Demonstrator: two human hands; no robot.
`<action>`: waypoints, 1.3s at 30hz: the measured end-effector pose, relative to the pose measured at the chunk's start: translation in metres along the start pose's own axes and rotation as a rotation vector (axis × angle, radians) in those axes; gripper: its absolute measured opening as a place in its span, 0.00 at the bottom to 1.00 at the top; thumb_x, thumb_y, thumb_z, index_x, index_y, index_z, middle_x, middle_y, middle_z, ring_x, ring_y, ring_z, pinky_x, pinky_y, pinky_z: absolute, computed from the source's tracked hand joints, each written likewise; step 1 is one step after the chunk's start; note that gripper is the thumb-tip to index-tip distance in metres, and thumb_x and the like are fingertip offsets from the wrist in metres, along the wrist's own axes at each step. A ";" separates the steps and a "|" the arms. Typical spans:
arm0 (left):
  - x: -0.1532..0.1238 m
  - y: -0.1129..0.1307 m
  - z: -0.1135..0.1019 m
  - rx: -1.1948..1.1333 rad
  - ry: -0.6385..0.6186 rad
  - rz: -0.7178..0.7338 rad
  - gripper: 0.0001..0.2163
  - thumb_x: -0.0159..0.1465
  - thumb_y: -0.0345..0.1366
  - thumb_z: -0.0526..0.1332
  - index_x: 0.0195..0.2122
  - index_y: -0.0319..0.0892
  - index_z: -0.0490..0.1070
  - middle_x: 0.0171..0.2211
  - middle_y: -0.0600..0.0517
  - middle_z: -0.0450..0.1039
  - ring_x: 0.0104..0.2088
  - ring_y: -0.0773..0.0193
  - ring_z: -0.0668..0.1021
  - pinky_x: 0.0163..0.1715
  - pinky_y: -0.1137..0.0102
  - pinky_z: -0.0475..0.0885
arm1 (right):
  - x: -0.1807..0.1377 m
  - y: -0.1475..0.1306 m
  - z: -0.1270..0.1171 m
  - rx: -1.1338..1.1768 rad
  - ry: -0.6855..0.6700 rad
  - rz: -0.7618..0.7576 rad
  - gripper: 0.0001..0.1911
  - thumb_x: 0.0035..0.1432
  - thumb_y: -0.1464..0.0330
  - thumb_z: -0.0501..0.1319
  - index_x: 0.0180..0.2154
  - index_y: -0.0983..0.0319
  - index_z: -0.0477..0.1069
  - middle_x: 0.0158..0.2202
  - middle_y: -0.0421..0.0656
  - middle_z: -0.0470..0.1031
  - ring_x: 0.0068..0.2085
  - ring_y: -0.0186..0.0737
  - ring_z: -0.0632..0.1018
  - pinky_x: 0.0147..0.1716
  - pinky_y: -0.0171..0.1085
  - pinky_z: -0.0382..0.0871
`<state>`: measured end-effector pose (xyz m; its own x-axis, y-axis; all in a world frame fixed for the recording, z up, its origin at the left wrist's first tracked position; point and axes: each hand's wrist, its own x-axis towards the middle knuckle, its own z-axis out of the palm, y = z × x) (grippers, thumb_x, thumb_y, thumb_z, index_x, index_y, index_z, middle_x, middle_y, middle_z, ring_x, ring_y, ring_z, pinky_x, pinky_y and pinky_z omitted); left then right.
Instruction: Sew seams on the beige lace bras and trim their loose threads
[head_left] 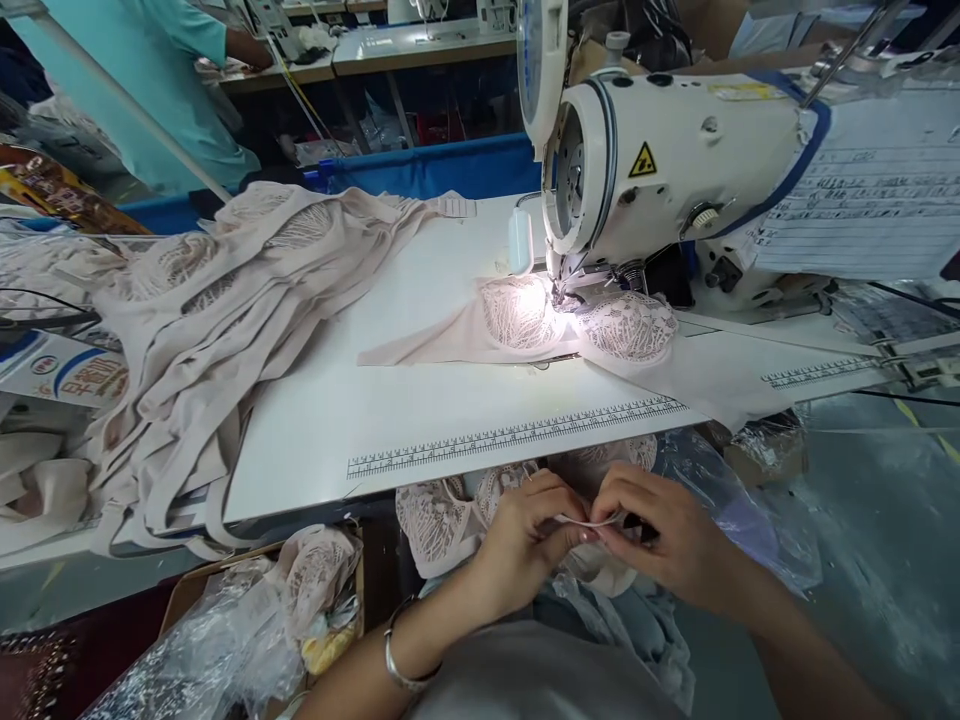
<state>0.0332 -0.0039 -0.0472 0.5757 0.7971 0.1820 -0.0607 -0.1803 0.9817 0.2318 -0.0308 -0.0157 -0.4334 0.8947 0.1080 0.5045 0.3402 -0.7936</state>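
Just below the table's front edge, my left hand [536, 530] and my right hand [656, 525] meet, each pinching a narrow pale strip [596, 522]. It looks like fabric, perhaps an edge of a bra. Behind and beneath them hang pale pink lace bra cups [439, 525], partly covered by my hands. Another lace bra [630, 328] lies flat on the white table, its middle under the needle of the sewing machine [660, 160]. The machine's lamp lights the left cup brightly. A bracelet circles my left wrist.
Many pale bras [247, 270] are heaped on the table's left side. A printed ruler [517, 437] runs along the front edge. Below left stands a box with plastic wrap [225, 630] and lace pieces. A person in a turquoise shirt [142, 90] is at the back left.
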 end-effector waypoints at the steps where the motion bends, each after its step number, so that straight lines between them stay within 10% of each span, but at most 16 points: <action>1: 0.001 -0.003 0.001 -0.021 0.029 -0.007 0.09 0.68 0.36 0.64 0.30 0.40 0.75 0.30 0.48 0.75 0.36 0.61 0.75 0.38 0.69 0.69 | -0.001 0.003 -0.001 0.007 0.012 0.027 0.06 0.67 0.71 0.57 0.35 0.57 0.67 0.32 0.39 0.68 0.30 0.35 0.71 0.27 0.34 0.63; 14: 0.002 0.002 -0.001 0.170 0.085 -0.059 0.09 0.68 0.30 0.57 0.29 0.40 0.66 0.30 0.51 0.67 0.34 0.64 0.70 0.34 0.71 0.63 | -0.006 0.014 -0.003 0.204 0.082 0.142 0.10 0.69 0.63 0.57 0.37 0.57 0.74 0.32 0.41 0.70 0.28 0.35 0.71 0.23 0.35 0.62; 26: 0.012 0.000 0.000 -0.086 0.134 -0.317 0.13 0.63 0.45 0.68 0.31 0.40 0.83 0.27 0.49 0.75 0.29 0.64 0.73 0.30 0.71 0.63 | -0.004 0.011 0.002 0.255 0.222 0.183 0.18 0.73 0.57 0.51 0.37 0.57 0.74 0.31 0.41 0.71 0.27 0.36 0.72 0.26 0.37 0.65; 31: 0.014 0.002 -0.001 -0.111 0.171 -0.330 0.13 0.61 0.45 0.69 0.29 0.39 0.82 0.26 0.50 0.72 0.29 0.65 0.72 0.29 0.72 0.64 | -0.011 0.016 0.007 0.315 0.186 0.294 0.24 0.71 0.48 0.47 0.36 0.58 0.68 0.20 0.33 0.55 0.18 0.32 0.57 0.18 0.35 0.53; 39: 0.014 0.001 0.000 -0.167 0.097 -0.365 0.17 0.62 0.49 0.67 0.31 0.38 0.81 0.29 0.46 0.79 0.31 0.62 0.76 0.32 0.71 0.68 | -0.002 0.007 0.004 0.390 0.058 0.354 0.18 0.70 0.52 0.54 0.41 0.58 0.71 0.28 0.40 0.71 0.29 0.38 0.73 0.27 0.36 0.66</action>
<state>0.0414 0.0071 -0.0440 0.5051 0.8433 -0.1836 -0.0026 0.2142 0.9768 0.2332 -0.0311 -0.0243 -0.2391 0.9537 -0.1827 0.2924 -0.1087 -0.9501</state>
